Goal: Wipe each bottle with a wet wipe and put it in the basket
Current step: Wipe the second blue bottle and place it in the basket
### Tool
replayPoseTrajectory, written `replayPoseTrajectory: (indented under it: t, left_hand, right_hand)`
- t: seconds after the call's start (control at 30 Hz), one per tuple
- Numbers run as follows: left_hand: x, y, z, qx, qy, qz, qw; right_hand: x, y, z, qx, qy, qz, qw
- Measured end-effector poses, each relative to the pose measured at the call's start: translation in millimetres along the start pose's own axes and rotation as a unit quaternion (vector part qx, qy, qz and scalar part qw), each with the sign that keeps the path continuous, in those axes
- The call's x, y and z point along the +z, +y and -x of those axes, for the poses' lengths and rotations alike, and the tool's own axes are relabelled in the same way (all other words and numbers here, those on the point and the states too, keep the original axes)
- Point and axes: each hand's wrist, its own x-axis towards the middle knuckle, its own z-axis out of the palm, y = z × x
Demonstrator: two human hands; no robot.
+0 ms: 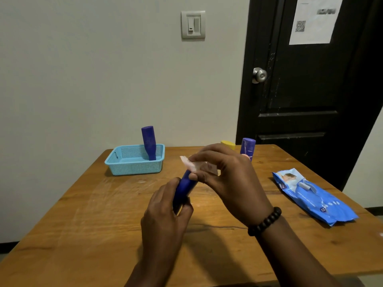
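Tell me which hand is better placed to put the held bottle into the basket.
Probably the left hand: it already grips the bottle, and the basket lies on its side. The right hand holds the wipe.

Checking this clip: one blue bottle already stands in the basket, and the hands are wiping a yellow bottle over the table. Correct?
Not quite. In the head view the bottle being wiped is blue, not yellow; the left hand grips it while the right hand works the wipe. One blue bottle does stand in the basket.

A plain indoor room, home or office I cannot tell. A wooden tabletop [83,214] stands against a bare white wall [83,69]. A light switch [193,25] sits at top centre; a black door [306,90] with a knob and a taped notice [315,19] fills the upper right.
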Motion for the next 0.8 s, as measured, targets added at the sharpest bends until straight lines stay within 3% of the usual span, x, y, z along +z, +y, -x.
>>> replayPoseTrajectory:
  t: [0.17,0.3,0.37,0.43,0.5,0.6,0.7,0.8]
  left_hand:
    - [-0.1,1.8,-0.1,0.039,0.006,-0.029,0.999]
    - [3.2,1.3,1.8,0.03,0.012,-0.02,0.999]
    - [5.3,0.1,4.3,0.008,0.006,-0.006,1.0]
    - [5.4,-1.2,7.3,-0.01,0.001,0.008,1.0]
    - [3.6,-2.6,7.4,-0.015,0.003,0.026,1.0]
    - [2.3,-5.1,4.9,-0.026,0.008,0.054,0.998]
    - [2.3,-2.8,3.1,-0.022,0.009,0.065,0.998]
    - [3.9,1.2,3.7,0.008,0.007,0.038,0.999]
  right_hand:
    - [16.3,-2.1,8.9,-0.049,0.088,0.093,0.991]
    - [23.2,-6.0,15.0,-0.064,0.158,0.109,0.979]
    - [24.7,-5.6,19.2,-0.081,0.157,0.105,0.979]
    - [17.8,-2.8,22.6,-0.027,0.147,-0.012,0.989]
    - [4.3,2.0,22.3,0.089,0.15,-0.161,0.971]
    - [-9.4,9.9,17.1,0.178,0.166,-0.222,0.944]
    - [-9.6,4.1,15.2,0.116,0.124,-0.163,0.972]
    - [2.2,-1.3,16.9,0.03,0.082,-0.018,0.996]
